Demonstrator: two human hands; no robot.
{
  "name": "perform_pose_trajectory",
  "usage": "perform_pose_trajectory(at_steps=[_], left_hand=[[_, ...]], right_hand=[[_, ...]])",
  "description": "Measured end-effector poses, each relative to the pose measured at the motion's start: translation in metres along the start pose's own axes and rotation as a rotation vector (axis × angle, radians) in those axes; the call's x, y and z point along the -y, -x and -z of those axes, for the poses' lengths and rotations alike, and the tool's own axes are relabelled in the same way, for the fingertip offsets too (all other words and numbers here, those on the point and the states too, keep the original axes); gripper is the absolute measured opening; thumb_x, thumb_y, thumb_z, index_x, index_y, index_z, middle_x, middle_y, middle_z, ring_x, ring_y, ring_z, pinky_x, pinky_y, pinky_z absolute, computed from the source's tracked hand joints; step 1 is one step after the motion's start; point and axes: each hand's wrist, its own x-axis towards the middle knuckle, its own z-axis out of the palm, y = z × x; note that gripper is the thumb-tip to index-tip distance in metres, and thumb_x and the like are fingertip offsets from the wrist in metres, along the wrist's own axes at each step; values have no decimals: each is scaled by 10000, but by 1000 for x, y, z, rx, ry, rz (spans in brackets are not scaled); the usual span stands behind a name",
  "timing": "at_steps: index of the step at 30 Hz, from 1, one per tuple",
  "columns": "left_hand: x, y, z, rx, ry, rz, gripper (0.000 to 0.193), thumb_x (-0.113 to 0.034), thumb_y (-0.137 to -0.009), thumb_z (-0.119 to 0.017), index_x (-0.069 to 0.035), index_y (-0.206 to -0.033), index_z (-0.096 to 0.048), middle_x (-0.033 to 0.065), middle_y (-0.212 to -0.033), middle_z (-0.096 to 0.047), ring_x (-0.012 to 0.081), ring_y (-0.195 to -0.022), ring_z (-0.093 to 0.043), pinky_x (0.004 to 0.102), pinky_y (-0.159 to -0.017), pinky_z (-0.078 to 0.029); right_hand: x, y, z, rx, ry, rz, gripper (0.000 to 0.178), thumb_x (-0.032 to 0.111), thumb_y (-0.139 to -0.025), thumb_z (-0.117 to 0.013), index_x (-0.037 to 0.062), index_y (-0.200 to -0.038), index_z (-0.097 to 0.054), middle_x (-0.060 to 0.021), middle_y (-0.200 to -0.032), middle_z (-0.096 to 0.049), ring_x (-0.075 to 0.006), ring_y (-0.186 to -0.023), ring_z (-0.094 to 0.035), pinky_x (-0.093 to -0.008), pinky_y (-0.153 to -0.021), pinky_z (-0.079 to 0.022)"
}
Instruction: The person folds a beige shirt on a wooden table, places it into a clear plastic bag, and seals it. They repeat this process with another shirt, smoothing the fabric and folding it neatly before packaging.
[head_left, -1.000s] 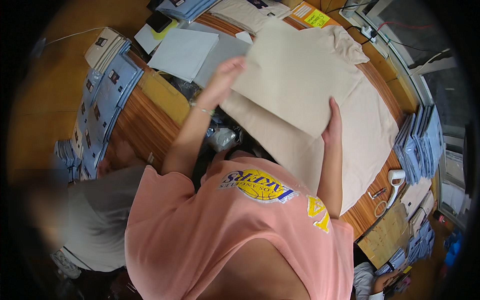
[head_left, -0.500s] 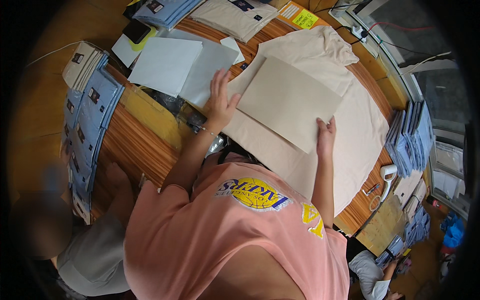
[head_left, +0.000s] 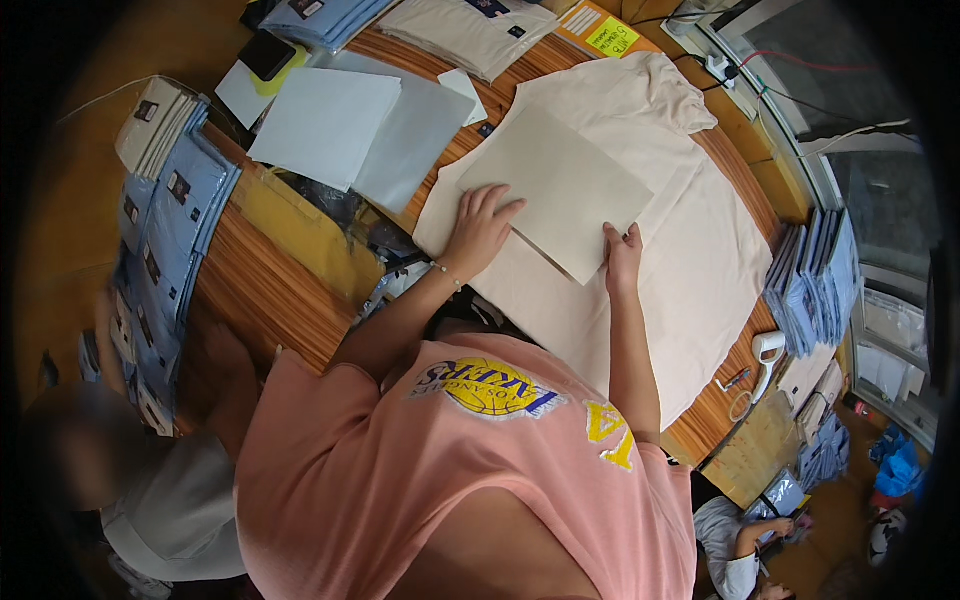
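So the right hand (head_left: 622, 255) has the card's right edge pinched between thumb and fingers, while the left hand (head_left: 485, 228) has its fingers loosely spread over the near left edge — can't tell if that thumb is hooked under at all. The card (head_left: 560, 185) is a plain beige rectangle sitting over the left part of a pale shirt (head_left: 690, 280), and its near edge might be a bit off the cloth, hard to say. The shirt's spread over the wood table (head_left: 265, 290), bunched at the far end. I'd call this step lining the card up on the cloth, and the next move looks like it wants both edges squared and the card pressed flat without dragging wrinkles in. Further out: white paper (head_left: 325, 120) and a dark phone (head_left: 268, 55) on the far left, bagged blue shirts (head_left: 185, 205) along the left, another blue stack (head_left: 815, 285) on the right — plus a white handheld tool (head_left: 768, 350) just nearer than that stack.
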Motion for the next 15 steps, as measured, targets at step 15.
perform_pose_trajectory(at_steps=[15], left_hand=[[0,6,-4,-65,-15,72,413,-86,-786,-537,-143,-1195,-535,135,-1260,-399,308,-1233,-330,546,-1062,-191]], right_hand=[[15,8,0,-16,451,80,780,62,-804,-671,97,-1432,-210,-5,-670,-407,-95,-444,-430,-252,-357,-343]])
